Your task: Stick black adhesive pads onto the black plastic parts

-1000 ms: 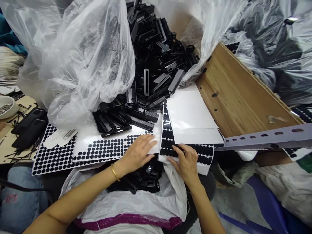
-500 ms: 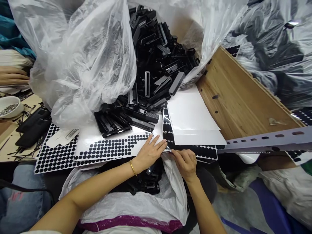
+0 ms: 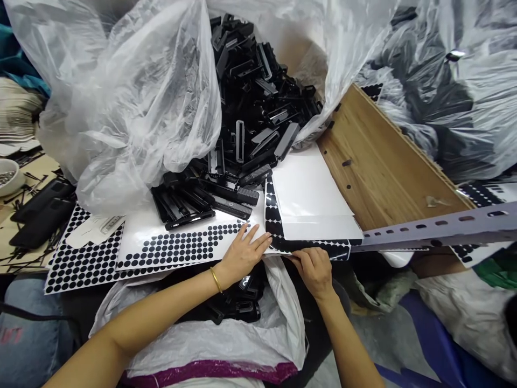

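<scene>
My left hand point(image 3: 244, 252) lies with fingers spread on a white sheet with rows of black round stickers point(image 3: 177, 249). A gold bangle is on that wrist. To its right, my right hand point(image 3: 315, 269) has thumb and fingers pinched at the front edge of a black-dotted sticker sheet point(image 3: 274, 218). Whatever sits between those fingertips is mostly hidden. Plain white sheets point(image 3: 319, 194) overlie that sticker sheet. Just beyond my left hand lie black plastic parts point(image 3: 232, 202), some long and ribbed, spilling from a large heap point(image 3: 258, 97).
Clear plastic bagging point(image 3: 153, 97) drapes around the heap. On the right stand a wooden board point(image 3: 388, 161) and a perforated metal rail point(image 3: 444, 223). An open white sack point(image 3: 218, 345) with black parts sits below my arms. A white bowl point(image 3: 10, 180) is at far left.
My right hand has moved slightly away from my left hand, along the sheet's front edge. My left hand stays flat. Another person's hand at far left has left the view.
</scene>
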Demonstrator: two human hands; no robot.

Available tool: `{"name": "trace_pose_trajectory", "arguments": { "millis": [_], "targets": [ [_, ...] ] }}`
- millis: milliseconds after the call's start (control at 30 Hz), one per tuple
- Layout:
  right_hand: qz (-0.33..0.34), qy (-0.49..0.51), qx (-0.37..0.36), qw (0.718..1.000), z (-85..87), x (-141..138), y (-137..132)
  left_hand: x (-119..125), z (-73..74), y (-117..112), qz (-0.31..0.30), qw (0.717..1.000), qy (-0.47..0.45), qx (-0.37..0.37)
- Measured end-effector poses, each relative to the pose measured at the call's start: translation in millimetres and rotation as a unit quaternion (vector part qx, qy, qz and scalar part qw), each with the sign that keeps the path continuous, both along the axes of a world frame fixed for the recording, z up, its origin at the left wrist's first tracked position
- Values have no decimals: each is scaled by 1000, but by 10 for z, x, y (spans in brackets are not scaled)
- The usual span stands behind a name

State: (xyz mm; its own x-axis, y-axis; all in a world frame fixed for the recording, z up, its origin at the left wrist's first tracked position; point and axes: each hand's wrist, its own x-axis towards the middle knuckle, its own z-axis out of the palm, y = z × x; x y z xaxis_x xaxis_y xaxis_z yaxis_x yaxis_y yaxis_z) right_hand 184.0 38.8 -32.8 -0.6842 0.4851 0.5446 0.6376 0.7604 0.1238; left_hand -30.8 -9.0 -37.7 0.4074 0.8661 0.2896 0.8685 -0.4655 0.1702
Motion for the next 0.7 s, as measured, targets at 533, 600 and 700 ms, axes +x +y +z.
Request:
{"name": "trace_pose_trajectory", "arguments": {
  "millis": [533,600,700],
  "targets": [
    [-46,-19,-54,997,64,386,65,5,-40,-10,-1,1000,-10,4],
    [-37,-10,-60,997,59,384,64,5,-40,-11,-1,1000,-11,6],
    [-41,-2,-59,997,42,432,65,6,-34,-14,0,1000,-9,6]
  ]
}}
